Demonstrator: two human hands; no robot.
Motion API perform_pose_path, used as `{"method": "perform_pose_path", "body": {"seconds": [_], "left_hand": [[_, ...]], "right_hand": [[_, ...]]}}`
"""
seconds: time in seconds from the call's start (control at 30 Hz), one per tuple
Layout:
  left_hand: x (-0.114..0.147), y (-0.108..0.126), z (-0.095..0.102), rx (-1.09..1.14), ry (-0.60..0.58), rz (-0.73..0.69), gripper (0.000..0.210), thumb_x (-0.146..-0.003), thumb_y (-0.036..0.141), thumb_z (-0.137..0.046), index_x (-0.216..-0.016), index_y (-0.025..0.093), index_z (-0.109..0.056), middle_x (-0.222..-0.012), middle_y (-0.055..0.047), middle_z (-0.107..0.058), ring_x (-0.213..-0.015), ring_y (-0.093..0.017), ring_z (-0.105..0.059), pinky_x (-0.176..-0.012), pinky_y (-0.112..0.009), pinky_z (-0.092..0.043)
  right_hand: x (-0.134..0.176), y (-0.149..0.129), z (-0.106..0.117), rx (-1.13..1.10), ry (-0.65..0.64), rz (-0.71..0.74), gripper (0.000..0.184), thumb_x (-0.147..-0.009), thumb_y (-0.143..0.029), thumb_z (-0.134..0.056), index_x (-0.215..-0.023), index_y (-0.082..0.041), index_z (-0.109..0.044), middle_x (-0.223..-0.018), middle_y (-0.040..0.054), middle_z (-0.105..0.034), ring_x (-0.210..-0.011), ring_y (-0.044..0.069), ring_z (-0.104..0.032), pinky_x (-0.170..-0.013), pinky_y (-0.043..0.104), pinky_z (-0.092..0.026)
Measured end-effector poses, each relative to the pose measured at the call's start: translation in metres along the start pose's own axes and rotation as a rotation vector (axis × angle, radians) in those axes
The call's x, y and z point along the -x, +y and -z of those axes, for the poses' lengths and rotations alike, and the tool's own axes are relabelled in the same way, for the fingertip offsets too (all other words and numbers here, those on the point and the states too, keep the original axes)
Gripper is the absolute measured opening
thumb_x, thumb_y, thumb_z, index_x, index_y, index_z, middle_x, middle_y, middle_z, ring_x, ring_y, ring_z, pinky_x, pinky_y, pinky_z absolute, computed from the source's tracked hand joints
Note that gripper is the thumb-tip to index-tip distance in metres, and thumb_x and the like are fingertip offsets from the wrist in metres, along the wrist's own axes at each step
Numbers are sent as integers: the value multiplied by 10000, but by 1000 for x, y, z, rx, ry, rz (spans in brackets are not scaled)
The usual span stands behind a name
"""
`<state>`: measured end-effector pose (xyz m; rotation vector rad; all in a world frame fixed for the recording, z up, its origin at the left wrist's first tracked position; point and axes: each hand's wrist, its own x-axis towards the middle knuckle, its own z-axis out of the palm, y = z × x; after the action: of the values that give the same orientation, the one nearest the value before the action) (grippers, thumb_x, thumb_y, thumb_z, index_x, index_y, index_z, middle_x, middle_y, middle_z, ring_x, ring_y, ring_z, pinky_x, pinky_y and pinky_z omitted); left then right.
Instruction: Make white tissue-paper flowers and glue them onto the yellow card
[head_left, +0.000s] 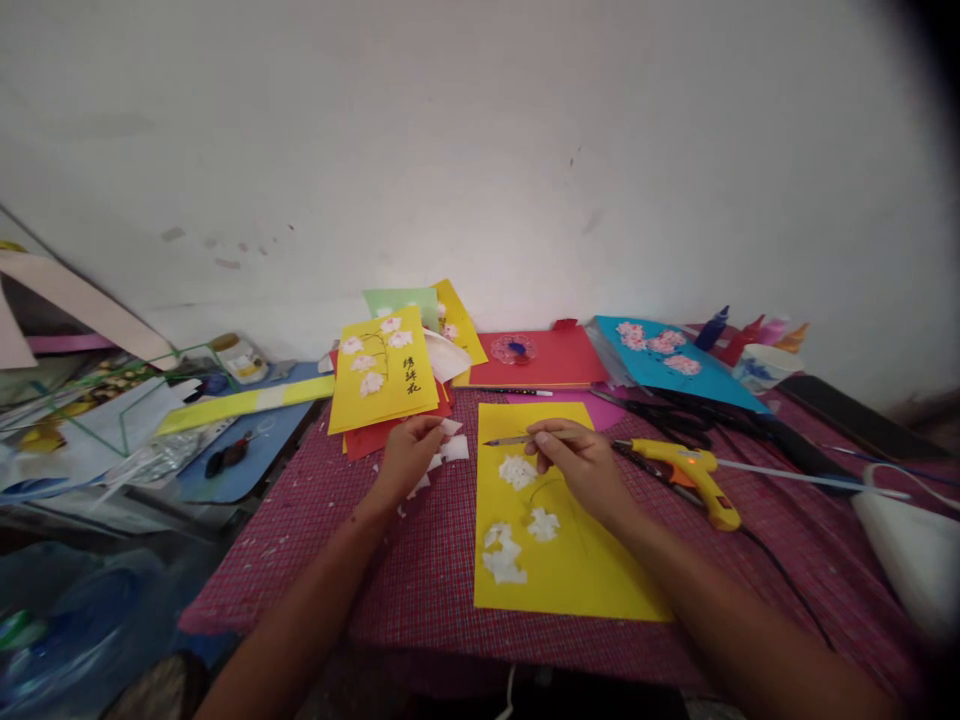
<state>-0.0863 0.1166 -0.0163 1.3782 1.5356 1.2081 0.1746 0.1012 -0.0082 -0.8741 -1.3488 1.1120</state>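
Observation:
My right hand (571, 458) is closed around a thin pen-like tool (508, 441), its dark tip pointing left above a yellow sheet (562, 585). White paper petals lie on that sheet in clusters: an upper cluster (517, 472), a middle cluster (543, 524) and a lower-left cluster (505, 555). Thin drawn stems show near them. Left of the sheet, my left hand (411, 452) has its fingertips pinched together at a small white paper piece (450, 427). More white scraps (454, 448) lie on the cloth beside and under this hand.
A yellow hot glue gun (690, 475) with a glue stick lies right of the sheet. Behind stand stacked flower cards (381, 365), a red sheet (555, 360), a blue flower card (675, 360) and paint bottles (712, 328). A yellow strip (247, 402) crosses to the side table.

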Motion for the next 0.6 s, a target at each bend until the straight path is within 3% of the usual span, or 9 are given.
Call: {"method": "perform_pose_path", "body": {"seconds": [0.1, 0.2, 0.37, 0.6], "left_hand": [[7, 4, -9, 352, -119, 170, 265, -724, 338, -769, -909, 149, -738, -852, -67, -746, -727, -152, -676, -630, -235, -490], [14, 5, -17, 556, -222, 265, 342, -678, 316, -836, -943, 132, -726, -905, -86, -756, -762, -159, -708, -661, -242, -524], [20, 9, -21, 671, -246, 358, 304, -689, 228, -840, -938, 133, -694, -869, -85, -764, -758, -167, -729, -676, -248, -552], [20, 10, -19, 709, -285, 350, 261, -716, 184, -800, -949, 121, -700, -889, -101, -769, -774, -172, -735, -706, -256, -566]], "right_hand": [[3, 1, -3, -15, -63, -2, 244, -870, -414, -695, -947, -187, -739, -821, 55, -751, -552, 137, -610, -553, 291, -521], [5, 4, -5, -40, -109, -4, 231, -884, -395, -682, -997, -201, -738, -843, 54, -769, -564, 139, -628, -573, 293, -532], [5, 8, -5, -33, -95, -15, 223, -893, -382, -678, -1006, -199, -735, -868, 59, -778, -561, 132, -626, -575, 286, -524], [3, 8, -6, -27, -75, -23, 225, -894, -378, -679, -1016, -195, -728, -881, 60, -775, -570, 132, -622, -575, 284, -517]]}}
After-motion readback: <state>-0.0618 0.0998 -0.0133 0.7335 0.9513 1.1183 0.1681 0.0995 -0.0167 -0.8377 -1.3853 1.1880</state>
